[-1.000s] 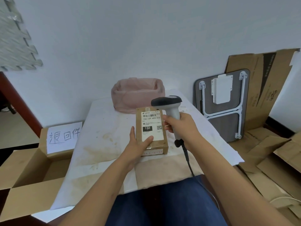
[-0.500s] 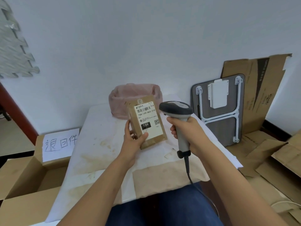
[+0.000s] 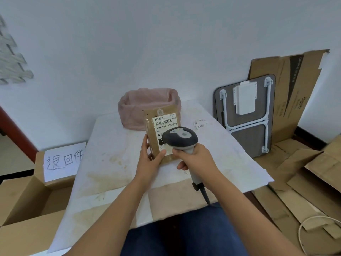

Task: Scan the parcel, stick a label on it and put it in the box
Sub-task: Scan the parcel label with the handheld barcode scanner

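Note:
A flat brown parcel (image 3: 153,124) with a white shipping label stands tilted upright above the table. My left hand (image 3: 150,161) grips its lower left corner. My right hand (image 3: 195,159) is shut on the handle of a grey barcode scanner (image 3: 180,137), whose head points at the parcel's label and hides the label's lower part. An open cardboard box (image 3: 24,202) with a handwritten paper sign (image 3: 62,160) sits on the floor at the left. Small white labels (image 3: 200,124) lie on the table to the right of the parcel.
A white, stained table (image 3: 110,159) is in front of me. A pink-lined basket (image 3: 147,106) stands at its far edge behind the parcel. A folded grey table (image 3: 247,115) and flattened cardboard (image 3: 295,172) lean and lie at the right. The scanner's cable (image 3: 205,195) hangs over the table's near edge.
My left hand lifted the parcel off the table and tilted it upright. My right hand swung the scanner leftwards, in front of the label.

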A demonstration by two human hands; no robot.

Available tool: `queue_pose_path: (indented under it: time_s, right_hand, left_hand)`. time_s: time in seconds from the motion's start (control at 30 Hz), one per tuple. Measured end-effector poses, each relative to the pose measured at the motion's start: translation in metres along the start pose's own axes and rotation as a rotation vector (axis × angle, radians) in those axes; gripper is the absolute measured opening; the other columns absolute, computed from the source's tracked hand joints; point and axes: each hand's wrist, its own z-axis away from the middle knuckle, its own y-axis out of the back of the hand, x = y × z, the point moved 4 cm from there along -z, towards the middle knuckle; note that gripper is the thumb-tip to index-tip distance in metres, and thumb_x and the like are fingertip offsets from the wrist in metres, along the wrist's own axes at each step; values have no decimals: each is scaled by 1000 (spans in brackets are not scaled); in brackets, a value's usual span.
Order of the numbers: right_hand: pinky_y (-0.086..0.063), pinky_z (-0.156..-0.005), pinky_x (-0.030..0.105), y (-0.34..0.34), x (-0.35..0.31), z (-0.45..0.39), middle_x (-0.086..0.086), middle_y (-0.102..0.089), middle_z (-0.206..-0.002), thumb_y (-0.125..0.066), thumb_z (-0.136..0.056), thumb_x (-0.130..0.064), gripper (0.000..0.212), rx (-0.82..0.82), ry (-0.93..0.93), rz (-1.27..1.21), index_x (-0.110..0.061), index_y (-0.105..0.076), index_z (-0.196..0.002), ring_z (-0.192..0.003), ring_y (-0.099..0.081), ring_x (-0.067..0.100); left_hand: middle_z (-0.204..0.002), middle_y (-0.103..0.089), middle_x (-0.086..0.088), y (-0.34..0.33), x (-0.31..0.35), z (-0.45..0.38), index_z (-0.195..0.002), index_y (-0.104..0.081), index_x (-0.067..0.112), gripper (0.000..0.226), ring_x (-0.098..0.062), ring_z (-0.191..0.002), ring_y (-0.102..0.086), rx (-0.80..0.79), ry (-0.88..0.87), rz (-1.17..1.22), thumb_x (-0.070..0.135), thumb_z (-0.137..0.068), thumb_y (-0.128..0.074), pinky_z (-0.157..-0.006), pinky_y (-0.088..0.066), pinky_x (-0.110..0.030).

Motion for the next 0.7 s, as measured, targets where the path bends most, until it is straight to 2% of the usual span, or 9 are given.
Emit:
queue_pose_path:
  time_s: [0.1, 0.2, 0.3, 0.37, 0.47, 0.6, 0.7]
  right_hand:
    - [-48, -54, 21, -4, -2, 2, 2, -64, -52, -69, -82, -28, 21, 17, 19, -29, -12, -67, -95, -43, -58, 3]
    - [-48, -57, 26, -6, 1, 5, -1, -62, -50, -70, -82, -30, 23, 76, 21, -84, -13, -67, -98, -44, -57, 3]
    - [-52, -63, 36, -9, 8, 10, -1, -60, -47, -70, -81, -32, 23, 110, 11, -132, -13, -68, -94, -46, -57, 4]
    - [-54, -65, 37, -9, 11, 11, -2, -59, -44, -71, -81, -32, 20, 121, 12, -136, -15, -68, -91, -45, -56, 5]
    - [-52, -62, 33, -9, 14, 11, -3, -58, -42, -72, -79, -34, 28, 140, 14, -116, -9, -67, -88, -42, -55, 3]
    - [-42, -47, 12, -6, 15, 11, -8, -56, -42, -70, -81, -33, 26, 148, 39, -71, -9, -61, -81, -38, -53, 1]
    - [-38, -43, 6, -5, 15, 12, -17, -56, -38, -69, -83, -32, 26, 150, 67, -49, -9, -57, -78, -37, -52, 1]
  left_hand:
    - [-146, -48, 14, -1, -4, 3, -149, -17, 56, 86, -11, -122, -59, 19, -3, -15, 37, -87, -74, -99, -51, -35]
    - [-140, -53, 10, -3, -6, 2, -148, -18, 56, 88, -10, -117, -63, 48, -9, -32, 40, -84, -76, -98, -53, -37]
    - [-139, -54, 9, -4, -6, 0, -145, -19, 61, 89, -11, -116, -63, 63, -6, -29, 45, -81, -77, -100, -53, -41]
    - [-140, -53, 8, -4, -6, 0, -145, -19, 61, 88, -12, -117, -63, 63, -8, -34, 44, -81, -77, -100, -53, -42]
    - [-142, -51, 8, -4, -7, 0, -145, -18, 61, 87, -13, -119, -61, 63, -13, -42, 45, -82, -75, -101, -52, -41]
    - [-144, -51, 6, -5, -7, -1, -147, -16, 60, 84, -15, -122, -60, 77, -8, -39, 43, -86, -72, -101, -51, -38]
    - [-145, -50, 5, -5, -6, -1, -147, -16, 61, 85, -15, -123, -59, 70, 2, -41, 47, -85, -72, -104, -50, -41]
